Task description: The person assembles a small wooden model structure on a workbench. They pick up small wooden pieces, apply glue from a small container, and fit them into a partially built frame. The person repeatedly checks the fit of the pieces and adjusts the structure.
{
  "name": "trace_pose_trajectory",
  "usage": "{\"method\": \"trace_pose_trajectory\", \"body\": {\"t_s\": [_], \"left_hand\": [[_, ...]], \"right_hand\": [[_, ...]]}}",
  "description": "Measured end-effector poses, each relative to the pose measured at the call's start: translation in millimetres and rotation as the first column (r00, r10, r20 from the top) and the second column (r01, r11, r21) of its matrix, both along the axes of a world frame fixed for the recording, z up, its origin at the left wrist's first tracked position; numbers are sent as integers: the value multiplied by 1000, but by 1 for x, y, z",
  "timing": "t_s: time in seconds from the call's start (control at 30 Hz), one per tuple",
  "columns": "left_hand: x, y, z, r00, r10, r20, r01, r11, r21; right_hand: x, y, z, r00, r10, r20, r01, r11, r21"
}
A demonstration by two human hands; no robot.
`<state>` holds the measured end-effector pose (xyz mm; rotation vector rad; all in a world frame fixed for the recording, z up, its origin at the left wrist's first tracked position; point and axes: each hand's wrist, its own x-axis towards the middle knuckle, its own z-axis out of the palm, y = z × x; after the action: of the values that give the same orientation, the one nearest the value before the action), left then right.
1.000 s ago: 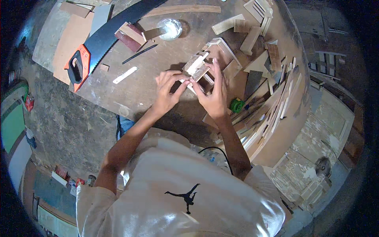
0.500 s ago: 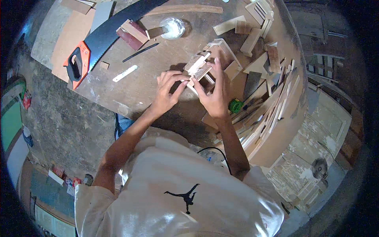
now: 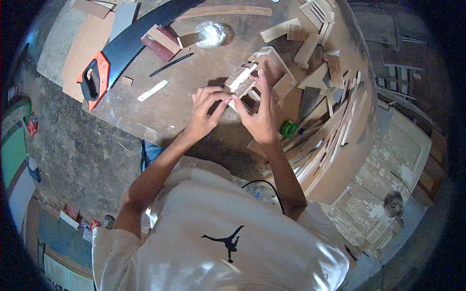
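Because its near end is met by both hands, the small wooden assembly (image 3: 241, 81) on the surface (image 3: 131, 104) is only partly shown, beyond the fingers (image 3: 208, 92). On the left hand (image 3: 201, 114), these are nearly pinched together at the near corner; whether a tiny part is held there cannot be told. On the right hand (image 3: 258, 123), thumb and index finger are spread apart along the assembly, though a firm grip cannot be confirmed. A careful fitting or aligning step seems to be in hand; light, even pressure would probably be called for next.
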<state>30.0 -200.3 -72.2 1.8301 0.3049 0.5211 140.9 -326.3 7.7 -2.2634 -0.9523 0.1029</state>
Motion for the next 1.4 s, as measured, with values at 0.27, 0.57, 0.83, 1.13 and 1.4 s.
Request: {"method": "trace_pose_trajectory", "body": {"t_s": [0.27, 0.57, 0.83, 1.13, 1.4], "left_hand": [[0, 2, 9, 999, -2, -36, 2, 1000, 4], [1, 2, 6, 999, -9, -31, 9, 1000, -1], [0, 1, 4, 999, 4, -33, -5, 1000, -20], [0, 2, 5, 999, -17, -27, 17, 1000, -10], [0, 3, 4, 999, -16, -31, 16, 1000, -2]], "right_hand": [[-3, -1, -1, 999, -29, -17, 28, 999, -21], [-4, -2, -4, 996, -54, -65, 54, 999, -5], [-2, -4, -6, 998, -23, -55, 23, 1000, 14], [-4, -4, -8, 999, -41, -34, 42, 999, 15], [-8, -3, -14, 996, -85, -15, 85, 994, 74]]}}
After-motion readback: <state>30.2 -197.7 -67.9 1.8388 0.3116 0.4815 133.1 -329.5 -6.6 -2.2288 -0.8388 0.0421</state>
